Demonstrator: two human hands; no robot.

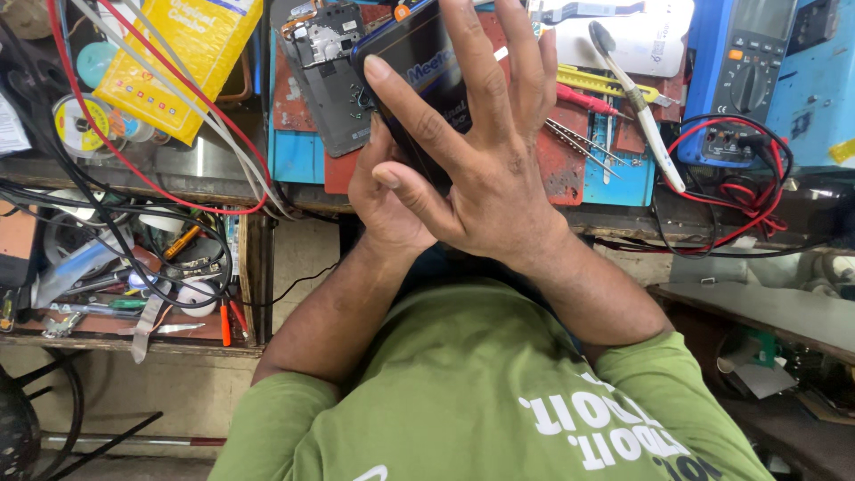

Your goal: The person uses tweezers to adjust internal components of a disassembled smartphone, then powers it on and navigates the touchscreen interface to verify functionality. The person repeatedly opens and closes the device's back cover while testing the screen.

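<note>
My left hand [385, 207] grips a dark phone-sized device [417, 64] from below, over the front edge of the workbench. My right hand [494, 165] lies flat over it with fingers spread, its back toward me, covering most of the device's glossy black face. Only the device's upper left part shows between my fingers. Just to its left, a grey opened phone body [328, 85] with an exposed camera module and circuit board rests on a blue work mat [294, 156].
A blue multimeter [741, 67] with red leads [748, 183] sits at right. Tweezers [583, 141], a white-handled tool [639, 102] and a yellow padded envelope [178, 58] also lie on the bench. At lower left, an open drawer [134, 285] holds tangled cables and tools.
</note>
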